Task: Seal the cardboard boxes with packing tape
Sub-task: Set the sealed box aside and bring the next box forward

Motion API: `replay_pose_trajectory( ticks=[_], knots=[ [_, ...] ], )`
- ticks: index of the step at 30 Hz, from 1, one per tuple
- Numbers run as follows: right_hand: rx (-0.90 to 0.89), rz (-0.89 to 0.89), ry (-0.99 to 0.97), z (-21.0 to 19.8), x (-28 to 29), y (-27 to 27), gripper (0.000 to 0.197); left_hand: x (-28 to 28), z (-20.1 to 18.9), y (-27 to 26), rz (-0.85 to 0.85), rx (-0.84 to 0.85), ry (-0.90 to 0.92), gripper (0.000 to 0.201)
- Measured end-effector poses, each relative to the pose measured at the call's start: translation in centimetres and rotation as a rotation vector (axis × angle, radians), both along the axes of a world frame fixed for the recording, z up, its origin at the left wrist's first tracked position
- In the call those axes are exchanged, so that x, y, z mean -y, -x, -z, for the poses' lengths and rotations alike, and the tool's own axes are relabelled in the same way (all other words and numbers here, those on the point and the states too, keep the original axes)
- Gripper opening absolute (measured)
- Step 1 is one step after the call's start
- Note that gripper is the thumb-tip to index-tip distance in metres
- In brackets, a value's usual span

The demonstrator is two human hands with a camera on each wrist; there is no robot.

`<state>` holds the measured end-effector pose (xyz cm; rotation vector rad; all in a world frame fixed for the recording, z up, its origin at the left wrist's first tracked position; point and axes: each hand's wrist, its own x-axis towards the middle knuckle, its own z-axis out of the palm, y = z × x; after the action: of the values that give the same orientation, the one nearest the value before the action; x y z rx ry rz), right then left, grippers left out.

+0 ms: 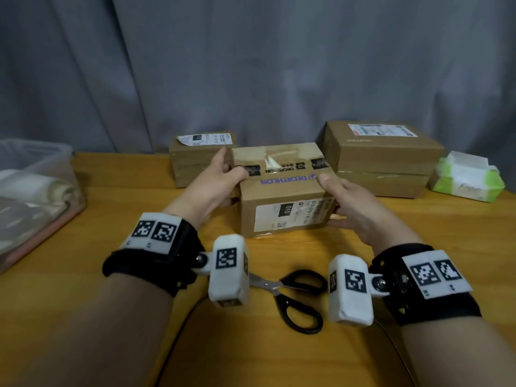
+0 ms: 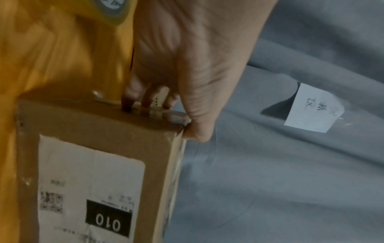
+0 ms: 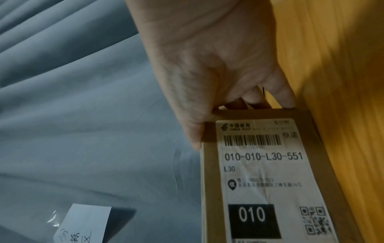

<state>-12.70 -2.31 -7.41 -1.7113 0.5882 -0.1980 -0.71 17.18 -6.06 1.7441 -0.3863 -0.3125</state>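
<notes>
Both hands hold a small box (image 1: 282, 188) that sits on the wooden counter (image 1: 279, 353), near its middle. The left hand (image 1: 216, 181) takes the box's left end: its thumb lies over the top edge by a strip of black printed tape, and its fingers curl round the far side, so this grip is closed on the box. From the left wrist view the fingertips (image 2: 145, 100) press on the taped end of the box (image 2: 93, 164), with the thumb hooked over the corner. The right hand (image 1: 354, 208) clasps the right end, thumb on the top edge and fingers wrapped down the side, a grip likewise closed on the box; the right wrist view shows the same hand (image 3: 209, 78) pinching the edge beside a white shipping label (image 3: 268, 172) that reads 010-010-L30-551. Clear tape (image 1: 275, 159) runs across the top of the box, crumpled at its middle. A roll of tape (image 2: 112, 11) shows at the top edge of the left wrist view, lying on the counter. Black-handled scissors (image 1: 296, 294) lie open on the counter, nearer the person than the box and apart from it. Behind the held box stand a second box (image 1: 195, 160) to the left and a larger box (image 1: 382, 157) to the right. A green-and-white tissue pack (image 1: 466, 180) sits at the far right, and a clear bin (image 1: 36, 191) at the left edge. A grey curtain (image 1: 251, 65) hangs behind.
</notes>
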Motion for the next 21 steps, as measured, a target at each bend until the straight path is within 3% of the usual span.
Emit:
replay_pose_trajectory(
  ticks=[5,8,11,14,15,17,19,21],
  knots=[
    [0.037,-0.072,0.003,-1.2,-0.1,1.6,0.028,-1.3,-0.4,1.0,0.091,0.064,0.029,0.070],
    [0.071,-0.070,0.040,-1.7,-0.5,1.9,0.047,-2.1,-0.4,1.8,0.152,0.215,0.005,0.066],
    [0.009,-0.004,0.128,-1.3,-1.2,2.7,0.055,-2.6,0.4,3.1,0.230,0.432,-0.252,0.050],
    [-0.019,-0.049,0.009,-0.6,-1.8,4.0,0.053,-3.2,0.7,4.0,0.151,0.489,-0.175,0.015],
    [-0.007,-0.049,-0.034,-0.8,-1.9,4.3,0.054,-3.2,0.4,4.1,0.100,0.497,-0.132,0.013],
    [-0.008,-0.038,-0.067,-1.4,-2.2,4.8,0.064,-3.2,0.0,4.0,0.030,0.504,-0.134,0.024],
    [-0.039,-0.017,-0.022,-2.0,-2.6,4.8,0.072,-2.9,-0.6,4.0,-0.015,0.495,-0.161,0.015],
    [-0.023,0.022,0.037,-2.6,-3.1,4.6,0.064,-3.0,-1.0,3.9,0.001,0.423,-0.185,0.035]
  ],
)
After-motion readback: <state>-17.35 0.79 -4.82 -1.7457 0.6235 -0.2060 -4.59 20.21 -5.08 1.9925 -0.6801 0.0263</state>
